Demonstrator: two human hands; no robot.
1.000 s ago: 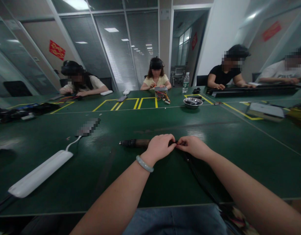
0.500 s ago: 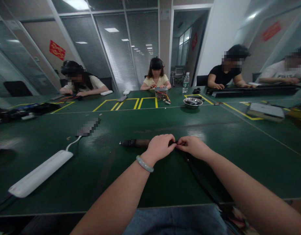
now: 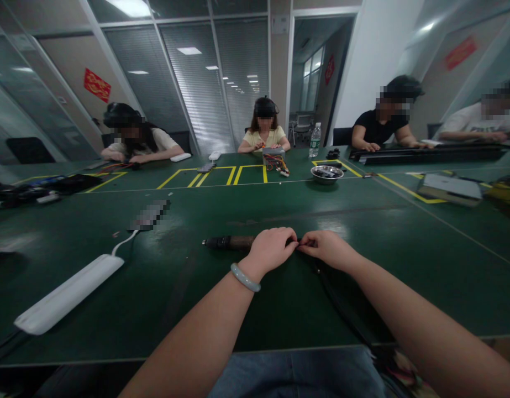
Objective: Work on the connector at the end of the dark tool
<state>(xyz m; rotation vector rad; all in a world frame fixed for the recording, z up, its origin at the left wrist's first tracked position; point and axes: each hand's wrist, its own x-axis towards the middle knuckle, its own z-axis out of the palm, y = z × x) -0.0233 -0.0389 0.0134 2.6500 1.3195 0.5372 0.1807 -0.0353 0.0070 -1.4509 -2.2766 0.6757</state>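
A dark corded electric screwdriver point(image 3: 227, 242) lies across the green table in front of me, its narrow metal tip pointing left. My left hand point(image 3: 275, 246), with a pale bangle at the wrist, is closed around its rear part and hides that end. Close beside it, my right hand point(image 3: 327, 247) is closed in a pinch at the cable end of the tool. Fingertips of both hands nearly meet, so the exact joint between tool and cable is hidden. From there a black cable point(image 3: 337, 304) runs down toward the table's near edge.
A white power strip point(image 3: 70, 293) lies at left, with a white lead running to a blurred phone point(image 3: 150, 215). Farther back stand a metal bowl point(image 3: 327, 174) with dark items and a water bottle point(image 3: 315, 140). Several people sit across the table point(image 3: 188, 320), hands on their own work.
Both hands stay in almost the same place on the screwdriver and its cable. No clear movement shows on the table.
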